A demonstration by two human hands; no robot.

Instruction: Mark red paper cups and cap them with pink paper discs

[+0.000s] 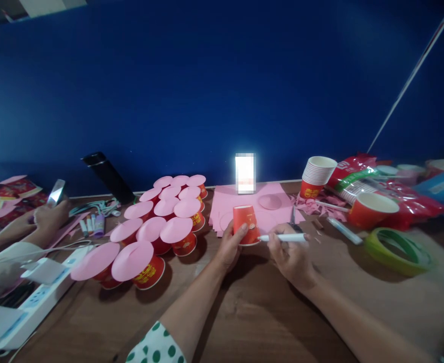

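Observation:
A red paper cup (pixel 247 222) is held by its side in my left hand (pixel 232 244), thumb across its front. It is upside down, its white rim toward me at the bottom. My right hand (pixel 288 259) grips a white marker (pixel 290 237), whose tip points at the cup's right side near the rim; whether it touches I cannot tell. Behind the cup lie pink paper sheets (pixel 225 199), with a round pink piece (pixel 270 201) on top. To the left stand several upturned red cups (pixel 150 272), each topped with a pink paper disc (pixel 133 260).
Stacked paper cups (pixel 317 174), a single cup (pixel 373 209), bagged cups (pixel 358 174) and green tape (pixel 395 252) sit right. Left are a black bottle (pixel 108 176), glue sticks (pixel 99 224), a power strip (pixel 36 297) and another person's hand (pixel 51 217) with a phone.

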